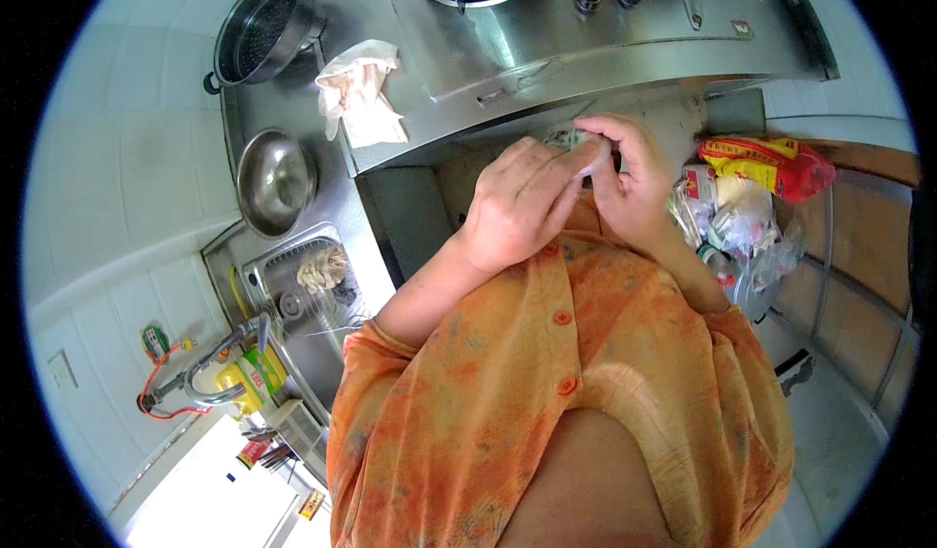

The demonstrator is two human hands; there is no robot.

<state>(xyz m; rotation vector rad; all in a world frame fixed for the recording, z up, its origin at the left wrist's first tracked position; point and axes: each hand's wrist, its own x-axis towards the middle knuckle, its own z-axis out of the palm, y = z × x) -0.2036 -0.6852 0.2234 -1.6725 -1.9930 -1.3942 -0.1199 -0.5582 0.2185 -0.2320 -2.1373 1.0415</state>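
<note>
Your two hands meet in front of your chest, just below the edge of the stainless-steel stove tabletop (586, 50). Your left hand (522, 206) lies half curled with its fingers stretched to the right, and your right hand (630, 182) bends round toward it, so that the fingertips of both close on a small pale, whitish-grey lump (571, 139). The lump sits between the fingertips, at the top of both hands and mostly covered by them; what it is made of cannot be told from here. By my reading you are in the middle of working this lump with your fingers, picking or peeling at it. The next move, I judge, calls for a steady pinch from one hand while the other pulls, done lightly, since the piece is small and could slip.

To your left lie a crumpled white cloth (361, 94) on the steel top, a round steel bowl (276, 182) and a steel sink (312, 294). To your right, clear plastic bags (737, 221) are heaped beside a red and yellow packet (771, 164).
</note>
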